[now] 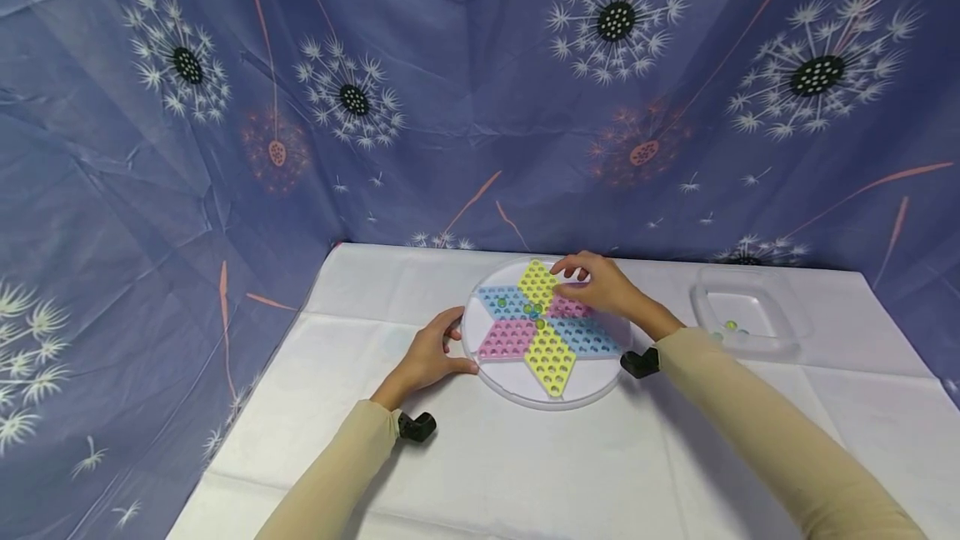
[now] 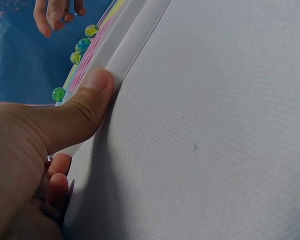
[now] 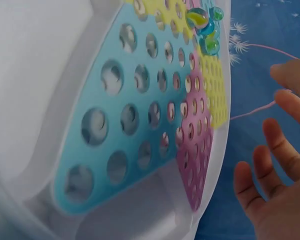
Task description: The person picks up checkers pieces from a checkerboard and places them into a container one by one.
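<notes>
A round white Chinese checkers board (image 1: 510, 375) with a pink, blue and yellow star of holes lies on the table. My left hand (image 1: 429, 354) holds its left edge, the thumb (image 2: 92, 92) along the rim and the fingers curled at the side. Several glass marbles (image 1: 533, 312) cluster near the star's centre; one green marble (image 2: 58, 94) sits apart in the upper-left blue point. Over the far right part of the board hovers my right hand (image 1: 600, 283), fingers loosely bent. Nothing shows between those fingers (image 3: 277, 145) in the right wrist view.
To the right stands a clear plastic tray (image 1: 783, 340) with a few marbles (image 1: 731, 326) in its near side. A white cloth (image 1: 525, 473) covers the table. Behind it hangs a blue curtain (image 1: 465, 107) with dandelion prints, close to the board's far edge.
</notes>
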Available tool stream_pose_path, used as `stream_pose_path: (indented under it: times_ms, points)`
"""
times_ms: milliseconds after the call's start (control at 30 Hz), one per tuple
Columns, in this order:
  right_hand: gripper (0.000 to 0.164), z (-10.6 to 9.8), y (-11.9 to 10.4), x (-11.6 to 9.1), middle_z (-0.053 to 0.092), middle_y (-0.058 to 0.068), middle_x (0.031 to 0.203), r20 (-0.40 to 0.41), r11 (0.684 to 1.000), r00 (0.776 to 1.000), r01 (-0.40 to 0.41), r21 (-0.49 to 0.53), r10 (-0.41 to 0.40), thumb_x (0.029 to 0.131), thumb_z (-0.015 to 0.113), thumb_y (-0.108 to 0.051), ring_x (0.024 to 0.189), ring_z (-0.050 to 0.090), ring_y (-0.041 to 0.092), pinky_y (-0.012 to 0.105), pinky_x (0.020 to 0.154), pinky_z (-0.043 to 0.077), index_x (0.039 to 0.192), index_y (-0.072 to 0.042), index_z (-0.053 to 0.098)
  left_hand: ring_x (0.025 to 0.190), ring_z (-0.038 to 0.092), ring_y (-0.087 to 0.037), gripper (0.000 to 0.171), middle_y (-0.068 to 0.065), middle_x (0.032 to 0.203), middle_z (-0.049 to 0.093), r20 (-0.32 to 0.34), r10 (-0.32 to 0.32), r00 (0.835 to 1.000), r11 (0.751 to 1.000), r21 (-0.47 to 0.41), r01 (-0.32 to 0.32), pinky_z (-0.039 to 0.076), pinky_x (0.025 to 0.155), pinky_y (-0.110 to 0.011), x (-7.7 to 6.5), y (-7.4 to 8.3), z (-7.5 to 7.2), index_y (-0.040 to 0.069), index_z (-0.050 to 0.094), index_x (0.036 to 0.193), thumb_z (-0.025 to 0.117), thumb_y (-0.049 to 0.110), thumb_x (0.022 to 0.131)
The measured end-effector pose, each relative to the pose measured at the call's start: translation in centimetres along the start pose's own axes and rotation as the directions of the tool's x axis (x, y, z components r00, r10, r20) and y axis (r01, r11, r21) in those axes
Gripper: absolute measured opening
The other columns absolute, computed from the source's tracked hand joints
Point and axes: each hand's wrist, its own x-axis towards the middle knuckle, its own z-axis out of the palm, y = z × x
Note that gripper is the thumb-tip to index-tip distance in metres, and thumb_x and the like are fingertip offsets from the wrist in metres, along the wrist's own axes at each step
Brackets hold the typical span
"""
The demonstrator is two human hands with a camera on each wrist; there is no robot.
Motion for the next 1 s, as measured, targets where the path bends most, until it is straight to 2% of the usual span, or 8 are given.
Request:
stream_pose_path:
  times_ms: [200,333,700,1000]
  points:
    - [0.033,1.1,-0.1,0.6,0.063,0.018,0.108,0.102,1.0,0.995,0.014,0.011,-0.015,0.091,0.079,-0.013,0.086,0.057,0.028,0.038,0.075,0.05,0.123,-0.006,0.073,0.089,0.05,-0.018,0.103,-0.007,0.118,0.059,0.0,-0.012,1.0,1.0,-0.002,0.012,0.044,0.078,-0.031,0.0,0.0,-0.1,0.004,0.039,0.157,0.096,0.017,0.073]
    - [0.031,1.8,-0.1,0.8,0.061,0.016,0.105,0.15,1.0,0.989,0.004,-0.006,-0.003,0.09,0.079,-0.012,0.087,0.054,0.027,0.038,0.077,0.046,0.121,-0.01,0.075,0.089,0.05,-0.018,0.103,-0.007,0.119,0.059,0.003,-0.017,1.0,1.0,-0.002,0.017,0.044,0.078,-0.03,0.0,0.1,-0.1,0.005,0.039,0.157,0.096,0.018,0.073]
    - [0.028,2.6,0.1,0.9,0.059,0.011,0.098,0.202,0.999,0.979,0.002,-0.048,0.008,0.089,0.081,-0.014,0.089,0.047,0.026,0.039,0.079,0.036,0.117,-0.013,0.077,0.087,0.049,-0.019,0.102,-0.008,0.117,0.059,0.003,-0.009,1.0,1.0,-0.001,0.009,0.043,0.077,-0.03,0.0,0.2,0.0,0.005,0.039,0.157,0.096,0.017,0.073]
    - [0.026,3.0,0.0,0.9,0.06,0.01,0.099,0.206,0.998,0.979,0.007,-0.069,0.007,0.09,0.08,-0.015,0.089,0.046,0.024,0.04,0.081,0.036,0.115,-0.013,0.079,0.087,0.049,-0.019,0.102,-0.008,0.117,0.059,0.01,-0.013,1.0,1.0,0.007,0.012,0.043,0.078,-0.031,0.1,0.1,0.0,0.005,0.039,0.158,0.095,0.018,0.073]
